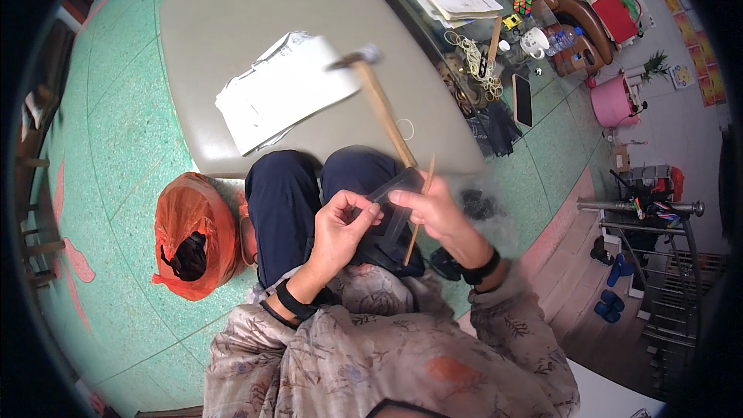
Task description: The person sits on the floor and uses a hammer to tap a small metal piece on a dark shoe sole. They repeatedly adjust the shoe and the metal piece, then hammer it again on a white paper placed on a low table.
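Above my lap both hands hold a dark translucent strip (396, 223), which looks bent or folded. The thumb and fingers of my left hand (340, 228) pinch its left part. My right hand (435, 207) grips its upper end with the thumb on top. A thin pointed wooden stick (413, 241) is also in my right hand, slanting down past the palm. A hammer (383, 112) with a wooden handle reaches over the grey padded surface, its blurred head by the white papers (286, 97). Its handle end is close to my right fingers; contact there cannot be made out.
A thin pale ring (405, 129) lies beside the hammer handle. An orange plastic bag (197, 236) with dark contents stands on the green floor at left. At right, a glass table holds a phone (522, 101), tangled cord (484, 70), a white mug (534, 42) and papers.
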### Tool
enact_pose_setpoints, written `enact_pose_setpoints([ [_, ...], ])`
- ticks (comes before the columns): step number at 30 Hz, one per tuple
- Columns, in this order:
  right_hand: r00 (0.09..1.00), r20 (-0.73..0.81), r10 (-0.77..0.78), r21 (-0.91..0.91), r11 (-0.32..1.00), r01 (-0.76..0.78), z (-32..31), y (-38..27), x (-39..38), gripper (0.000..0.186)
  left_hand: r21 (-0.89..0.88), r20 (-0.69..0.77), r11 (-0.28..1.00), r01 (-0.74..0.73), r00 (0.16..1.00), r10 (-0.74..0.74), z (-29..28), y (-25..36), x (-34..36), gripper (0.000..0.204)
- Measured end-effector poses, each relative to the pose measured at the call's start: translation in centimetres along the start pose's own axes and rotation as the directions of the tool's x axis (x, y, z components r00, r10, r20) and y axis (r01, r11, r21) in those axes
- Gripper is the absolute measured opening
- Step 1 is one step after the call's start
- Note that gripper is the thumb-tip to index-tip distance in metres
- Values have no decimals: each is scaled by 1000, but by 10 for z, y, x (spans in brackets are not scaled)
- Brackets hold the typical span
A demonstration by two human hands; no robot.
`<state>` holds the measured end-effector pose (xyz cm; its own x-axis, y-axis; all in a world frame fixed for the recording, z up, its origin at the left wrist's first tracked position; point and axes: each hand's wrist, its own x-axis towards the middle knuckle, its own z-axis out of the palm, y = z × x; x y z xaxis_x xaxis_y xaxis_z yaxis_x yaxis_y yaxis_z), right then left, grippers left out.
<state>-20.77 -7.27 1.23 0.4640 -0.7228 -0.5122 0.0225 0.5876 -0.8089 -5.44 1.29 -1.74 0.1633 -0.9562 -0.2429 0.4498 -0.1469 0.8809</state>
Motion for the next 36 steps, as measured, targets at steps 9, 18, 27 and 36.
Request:
enact_pose_setpoints([
  [9, 999, -49, -4, -92, 996, -1, 6, -6, 1, 15, 20, -12, 1000, 4, 1000, -4, 3, -2, 2, 13],
  [18, 823, -26, -567, -716, 586, 381, 21, -19, 1, 17, -157, 144, 954, 257, 961, -235, -11, 18, 22, 36],
  [27, 954, 6, -298, -583, 775, 246, 29, 14, -20, 21, -285, -12, 952, 113, 993, -121, -6, 19, 21, 33],
  [36, 998, -55, -26, -367, 930, 4, 27, 15, -18, 18, -461, 7, 842, 281, 950, -313, -8, 20, 24, 26],
])
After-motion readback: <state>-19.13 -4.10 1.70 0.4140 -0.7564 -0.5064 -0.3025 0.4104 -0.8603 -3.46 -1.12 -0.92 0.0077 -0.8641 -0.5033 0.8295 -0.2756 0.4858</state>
